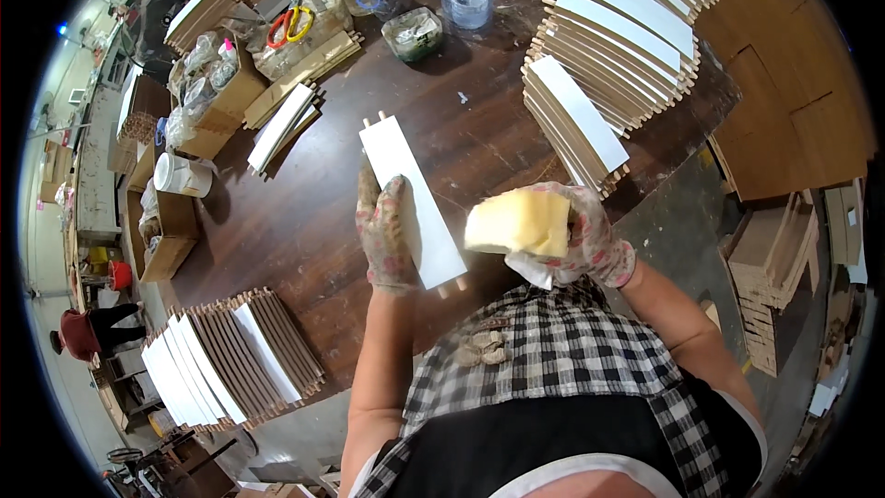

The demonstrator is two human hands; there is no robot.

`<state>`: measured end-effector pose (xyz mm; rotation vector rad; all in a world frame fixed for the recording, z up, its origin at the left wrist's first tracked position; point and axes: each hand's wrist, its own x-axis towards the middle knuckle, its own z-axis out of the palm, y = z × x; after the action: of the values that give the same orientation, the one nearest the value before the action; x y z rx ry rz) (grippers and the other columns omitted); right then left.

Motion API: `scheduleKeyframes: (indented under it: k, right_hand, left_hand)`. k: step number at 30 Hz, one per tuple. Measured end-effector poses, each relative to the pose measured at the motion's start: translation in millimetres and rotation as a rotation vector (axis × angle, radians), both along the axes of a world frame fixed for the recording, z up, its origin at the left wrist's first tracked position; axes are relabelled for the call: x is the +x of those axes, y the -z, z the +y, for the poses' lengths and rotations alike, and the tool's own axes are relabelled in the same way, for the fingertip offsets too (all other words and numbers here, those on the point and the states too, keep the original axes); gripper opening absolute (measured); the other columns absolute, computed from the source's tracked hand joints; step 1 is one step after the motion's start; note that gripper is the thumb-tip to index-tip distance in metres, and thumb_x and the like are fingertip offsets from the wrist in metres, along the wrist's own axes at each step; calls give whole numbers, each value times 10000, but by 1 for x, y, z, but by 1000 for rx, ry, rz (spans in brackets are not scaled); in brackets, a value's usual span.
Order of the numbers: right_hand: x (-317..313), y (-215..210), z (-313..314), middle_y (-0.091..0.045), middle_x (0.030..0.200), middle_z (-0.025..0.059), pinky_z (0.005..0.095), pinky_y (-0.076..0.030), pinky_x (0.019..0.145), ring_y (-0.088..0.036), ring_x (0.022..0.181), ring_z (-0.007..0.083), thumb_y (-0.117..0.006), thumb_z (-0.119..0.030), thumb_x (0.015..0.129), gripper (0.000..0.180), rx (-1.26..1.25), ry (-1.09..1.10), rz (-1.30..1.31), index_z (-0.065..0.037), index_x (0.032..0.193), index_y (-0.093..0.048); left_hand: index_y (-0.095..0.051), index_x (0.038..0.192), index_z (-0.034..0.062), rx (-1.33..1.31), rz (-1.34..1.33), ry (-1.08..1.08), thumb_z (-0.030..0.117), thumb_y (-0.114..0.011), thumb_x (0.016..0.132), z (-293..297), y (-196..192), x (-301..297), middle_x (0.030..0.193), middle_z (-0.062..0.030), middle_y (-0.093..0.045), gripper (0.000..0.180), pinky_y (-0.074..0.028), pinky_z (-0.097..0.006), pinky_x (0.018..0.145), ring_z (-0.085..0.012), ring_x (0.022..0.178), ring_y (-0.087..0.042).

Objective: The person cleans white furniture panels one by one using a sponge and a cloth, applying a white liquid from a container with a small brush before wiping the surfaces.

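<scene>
A white board (pixel 415 198) with wooden pegs at both short ends slants in front of me over the dark table (pixel 323 221). My left hand (pixel 383 238), in a stained patterned glove, grips its left edge, with the thumb on the white face and the other fingers along the side. To the right of the board, my right hand (pixel 595 242), gloved as well, is closed round a pale yellow sponge (pixel 524 221). Something white, like a cloth, shows under the sponge; its kind is unclear. Sponge and board look apart.
Several pegged boards (pixel 235 360) stand in a row at the near left. More stacks (pixel 608 46) fill the far right. Scissors (pixel 290 26), a plastic tub (pixel 412 34), a clear container (pixel 466 2) and a white bucket (pixel 182 175) are around the table. A person (pixel 88 330) stands far left.
</scene>
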<state>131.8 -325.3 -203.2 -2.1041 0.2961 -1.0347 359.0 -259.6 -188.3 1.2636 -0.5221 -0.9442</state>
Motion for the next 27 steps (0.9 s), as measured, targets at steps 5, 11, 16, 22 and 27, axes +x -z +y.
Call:
scheduleKeyframes:
  k: [5, 11, 16, 22, 27]
  right_hand:
    - [25, -23, 10, -659, 966, 111, 290, -563, 741, -675, 807, 182, -765, -335, 682, 581, 94, -73, -92, -13, 1124, -569]
    - [1, 1, -4, -659, 927, 108, 297, -587, 645, -661, 739, 162, -732, -279, 733, 741, 161, -206, -78, -63, 1335, -357]
    - [30, -28, 1, -651, 888, 78, 270, -563, 657, -655, 726, 183, -745, -228, 675, 559, 59, -148, -82, 2, 1135, -526]
    - [27, 0, 0, -644, 964, 117, 283, -570, 655, -655, 776, 171, -706, -306, 766, 543, 185, -145, -282, 7, 1168, -519]
    - [13, 3, -1, -620, 1077, 128, 300, -558, 712, -638, 841, 157, -685, -320, 788, 555, 327, -375, -114, -82, 1253, -497]
  left_hand:
    - [-324, 1420, 78, -4, 33, 9, 69, -511, 868, -3, -4, -6, 1055, -102, -603, 583, -508, -252, 635, -121, 773, -584]
    - [-328, 1416, 68, 11, -33, 45, 68, -518, 862, -2, -5, -1, 1045, -99, -606, 586, -499, -245, 677, -119, 806, -578]
    - [-338, 1410, 66, -27, -1, 20, 69, -520, 864, -5, -10, -5, 1078, -99, -592, 576, -499, -245, 698, -122, 826, -578]
    - [-332, 1408, 50, -11, 0, 26, 51, -517, 868, -7, -4, -5, 1135, -102, -574, 571, -502, -251, 720, -122, 855, -573]
    - [-338, 1405, 49, -81, -33, 33, 51, -516, 869, -11, -4, -4, 1129, -99, -577, 565, -510, -256, 705, -123, 833, -581]
